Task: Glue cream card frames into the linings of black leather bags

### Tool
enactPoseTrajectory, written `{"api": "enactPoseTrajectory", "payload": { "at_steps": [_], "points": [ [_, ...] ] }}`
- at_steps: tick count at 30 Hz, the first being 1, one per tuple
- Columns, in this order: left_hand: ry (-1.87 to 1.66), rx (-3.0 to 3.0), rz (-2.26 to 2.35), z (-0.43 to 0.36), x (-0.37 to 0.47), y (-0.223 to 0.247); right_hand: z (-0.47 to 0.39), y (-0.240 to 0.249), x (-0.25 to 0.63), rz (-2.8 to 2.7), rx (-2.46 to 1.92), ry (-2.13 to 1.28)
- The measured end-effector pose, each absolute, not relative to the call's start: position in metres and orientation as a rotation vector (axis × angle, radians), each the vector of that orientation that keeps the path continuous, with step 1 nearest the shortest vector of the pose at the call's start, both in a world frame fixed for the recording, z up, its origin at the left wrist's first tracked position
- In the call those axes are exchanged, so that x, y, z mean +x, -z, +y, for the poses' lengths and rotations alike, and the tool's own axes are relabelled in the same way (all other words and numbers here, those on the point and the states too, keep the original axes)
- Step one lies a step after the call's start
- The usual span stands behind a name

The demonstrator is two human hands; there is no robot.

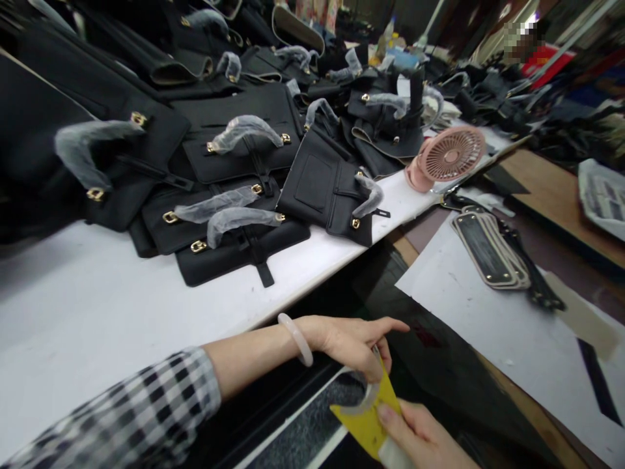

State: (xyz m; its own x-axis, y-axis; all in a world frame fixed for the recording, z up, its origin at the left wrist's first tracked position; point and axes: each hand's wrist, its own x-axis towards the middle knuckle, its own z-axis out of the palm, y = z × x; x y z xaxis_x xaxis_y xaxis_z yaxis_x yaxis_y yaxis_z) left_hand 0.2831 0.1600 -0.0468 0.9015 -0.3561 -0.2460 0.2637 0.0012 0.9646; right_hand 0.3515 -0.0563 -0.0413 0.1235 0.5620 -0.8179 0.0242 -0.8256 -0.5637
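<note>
My left hand (349, 342), with a pale bangle (295, 339) on its wrist, has its index finger stretched out. Its thumb and other fingers are at the upper end of a yellow piece (368, 423) with a curved pale strip (364, 400) along it. Lower down, my right hand (420, 430) pinches the same yellow piece, thumb on top. Below the hands lies a dark panel (305, 433) with white edges. Black bags (234, 254) with plastic-wrapped handles lie on the white table beyond my left arm.
A pink fan (452, 155) stands at the white table's right edge. Further right, stacked black pieces with pale borders (488, 251) rest on white paper (439, 286). Many more black bags fill the back. A plastic-wrapped bundle (603, 195) sits at the far right.
</note>
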Motion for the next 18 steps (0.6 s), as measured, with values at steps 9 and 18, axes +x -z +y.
{"api": "enactPoseTrajectory", "payload": {
  "at_steps": [9, 18],
  "points": [
    [0.344, 1.677, 0.263, 0.152, 0.261, 0.024, -0.041, 0.041, 0.317, -0.449, -1.896, -1.768],
    [0.280, 1.699, 0.439, 0.134, 0.254, 0.028, -0.057, 0.045, 0.292, -0.315, -1.654, -1.787]
  ]
}}
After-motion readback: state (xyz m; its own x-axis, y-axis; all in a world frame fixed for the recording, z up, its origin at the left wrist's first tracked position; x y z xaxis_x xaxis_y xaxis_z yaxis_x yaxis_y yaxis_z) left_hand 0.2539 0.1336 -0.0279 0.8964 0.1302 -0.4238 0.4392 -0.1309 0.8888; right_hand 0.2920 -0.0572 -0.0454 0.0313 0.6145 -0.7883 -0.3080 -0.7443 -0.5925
